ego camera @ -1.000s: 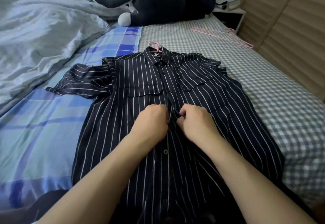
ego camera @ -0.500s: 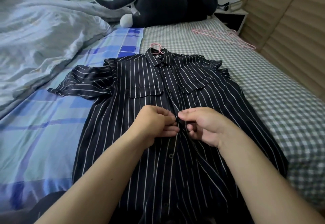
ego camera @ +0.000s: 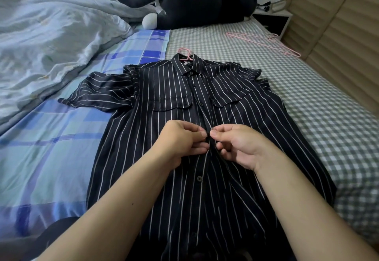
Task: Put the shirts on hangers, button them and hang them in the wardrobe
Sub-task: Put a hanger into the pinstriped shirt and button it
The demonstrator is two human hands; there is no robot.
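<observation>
A black shirt with thin white stripes [ego camera: 160,88] lies flat on the bed, collar away from me. The pink hook of a hanger [ego camera: 184,52] sticks out of its collar. The upper buttons look fastened. At mid-chest my left hand [ego camera: 182,142] pinches the left edge of the front placket, and my right hand [ego camera: 235,143] pinches the right edge, fingertips almost touching. A button [ego camera: 199,178] shows just below my hands.
A second pink hanger [ego camera: 264,42] lies on the checked sheet [ego camera: 307,100] at the far right. A crumpled pale duvet [ego camera: 51,41] fills the left. A dark cat-shaped plush [ego camera: 196,2] lies across the head of the bed. Slatted wardrobe doors [ego camera: 338,24] stand to the right.
Both hands turned from knuckles-up fists to fingertips pinching the placket. My right hand rolled palm-inward; the hands stayed at mid-chest.
</observation>
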